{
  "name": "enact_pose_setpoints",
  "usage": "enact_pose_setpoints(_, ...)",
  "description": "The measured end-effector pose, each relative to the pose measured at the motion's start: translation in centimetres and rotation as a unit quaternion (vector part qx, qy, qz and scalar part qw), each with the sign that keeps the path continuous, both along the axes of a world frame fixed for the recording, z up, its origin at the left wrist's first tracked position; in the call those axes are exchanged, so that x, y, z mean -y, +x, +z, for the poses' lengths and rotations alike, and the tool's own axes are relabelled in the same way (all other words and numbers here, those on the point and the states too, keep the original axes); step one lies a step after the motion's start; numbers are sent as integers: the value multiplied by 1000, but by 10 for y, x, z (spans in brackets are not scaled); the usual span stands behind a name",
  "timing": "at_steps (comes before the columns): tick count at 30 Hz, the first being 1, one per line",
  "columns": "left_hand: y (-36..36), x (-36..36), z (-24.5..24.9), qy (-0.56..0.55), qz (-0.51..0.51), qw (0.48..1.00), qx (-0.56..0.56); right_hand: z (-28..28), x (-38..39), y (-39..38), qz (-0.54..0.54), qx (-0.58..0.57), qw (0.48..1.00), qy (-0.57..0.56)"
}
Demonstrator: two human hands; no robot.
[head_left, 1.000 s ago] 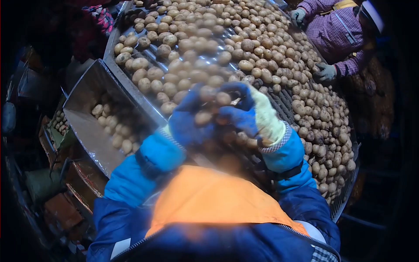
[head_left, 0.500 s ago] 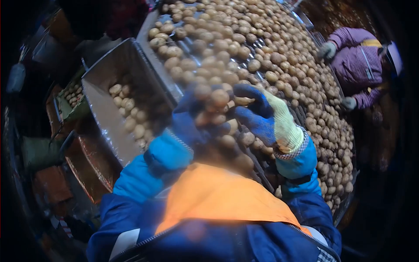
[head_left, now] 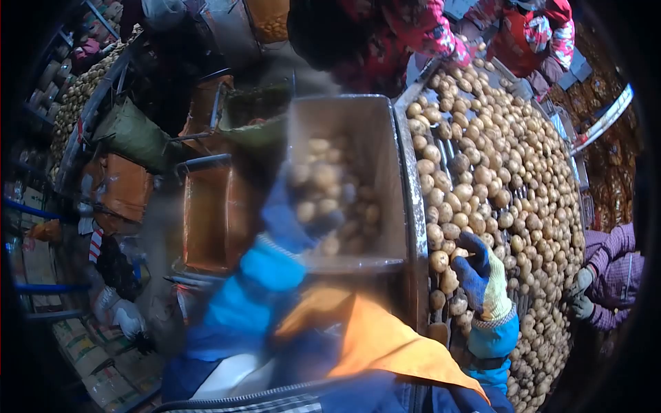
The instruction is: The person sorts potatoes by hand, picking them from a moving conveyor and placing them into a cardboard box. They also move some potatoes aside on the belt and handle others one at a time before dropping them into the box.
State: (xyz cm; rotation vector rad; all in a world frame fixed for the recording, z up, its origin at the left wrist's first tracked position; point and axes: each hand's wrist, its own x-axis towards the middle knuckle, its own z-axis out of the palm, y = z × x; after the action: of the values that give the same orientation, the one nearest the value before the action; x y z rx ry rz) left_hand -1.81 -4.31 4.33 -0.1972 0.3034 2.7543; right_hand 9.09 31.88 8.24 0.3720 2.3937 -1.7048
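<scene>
My left hand [head_left: 286,217], in a blue-coated glove, is over the cardboard-coloured box [head_left: 387,186] left of the conveyor. Motion smears its fingers. Several potatoes [head_left: 322,175] lie blurred beside and beyond them, and I cannot make out which ones, if any, the hand holds. On the conveyor's near left side, my right hand [head_left: 482,275], in a pale knit glove with blue coating, curls its fingers around a potato [head_left: 457,255]. A knobbly potato [head_left: 448,281] sits just below those fingers.
Many potatoes [head_left: 513,186] cover the conveyor, whose metal side rail [head_left: 412,186] borders the box. An orange-brown bin [head_left: 206,217] and green sack [head_left: 134,134] stand left. Co-workers are at the far end [head_left: 441,27] and right side [head_left: 609,275].
My view has swung left. My left hand has moved from the potatoes above the conveyor to over the box. My right hand stays at the conveyor with curled fingers.
</scene>
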Motion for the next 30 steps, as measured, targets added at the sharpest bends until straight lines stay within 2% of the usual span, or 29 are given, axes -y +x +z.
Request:
enact_pose_setpoints(3, -20, 45, -10, -6, 94, 995, -36, -9, -2, 1, -23, -2, 1000, 0)
enact_pose_setpoints(5, -52, 80, -35, -89, 158, 983, -21, -3, -2, 1, -28, 25, 999, 21)
enact_pose_setpoints(7, -99, 107, -48, -140, 182, 972, 47, -8, -10, 5, -20, 31, 999, 27)
enact_pose_setpoints(9, -158, 135, -72, -124, 210, 970, -13, -12, -16, 8, -11, 30, 997, 69)
enact_pose_setpoints(11, -206, 151, -81, -174, 237, 946, 139, -14, -17, 11, -31, 25, 997, 62)
enact_pose_setpoints(13, -247, 192, -129, -149, 190, 970, 19, -16, -24, 24, -77, 44, 996, 19)
enact_pose_setpoints(14, -249, 202, -139, -333, 260, 901, -94, -10, -25, 27, -103, 66, 993, -5)
enact_pose_setpoints(15, -246, 202, -136, -323, 252, 910, -70, -3, -24, 30, -138, 90, 986, -28)
enact_pose_setpoints(17, -218, 189, -110, -325, 249, 912, -7, -4, -35, 45, -138, 38, 986, 89)
enact_pose_setpoints(18, -199, 176, -95, -349, 236, 907, -12, -2, -42, 57, -171, 54, 975, 131)
enact_pose_setpoints(19, -180, 157, -81, -372, 214, 903, -27, -2, -50, 71, -198, 71, 963, 169)
enact_pose_setpoints(21, -135, 100, -50, -419, 149, 892, -83, -35, -83, 118, -208, -11, 942, 262)
enact_pose_setpoints(22, -113, 61, -35, -442, 107, 882, -120, -25, -89, 133, -164, 17, 918, 360)
enact_pose_setpoints(23, -87, 18, -13, -484, 61, 861, -143, -12, -82, 146, -199, 84, 907, 361)
enact_pose_setpoints(24, -74, -23, -21, -494, 4, 841, -221, -7, -81, 152, -185, 114, 900, 376)
enact_pose_setpoints(25, -50, -60, -8, -513, -64, 811, -276, -2, -80, 168, -168, 133, 897, 386)
enact_pose_setpoints(26, -40, -84, -24, -432, -144, 857, -241, -8, -83, 191, -144, 136, 902, 383)
enact_pose_setpoints(27, -19, -110, -28, -548, -180, 718, -389, -15, -85, 205, -121, 143, 906, 380)
enact_pose_setpoints(28, -2, -138, -19, -565, -146, 575, -574, -6, -80, 207, -73, 245, 875, 411)
enact_pose_setpoints(29, 16, -165, -9, -542, -57, 431, -719, 1, -66, 210, -81, 228, 863, 444)
enact_pose_setpoints(30, 27, -184, -2, -539, -140, 351, -753, -1, -64, 210, -101, 220, 864, 442)
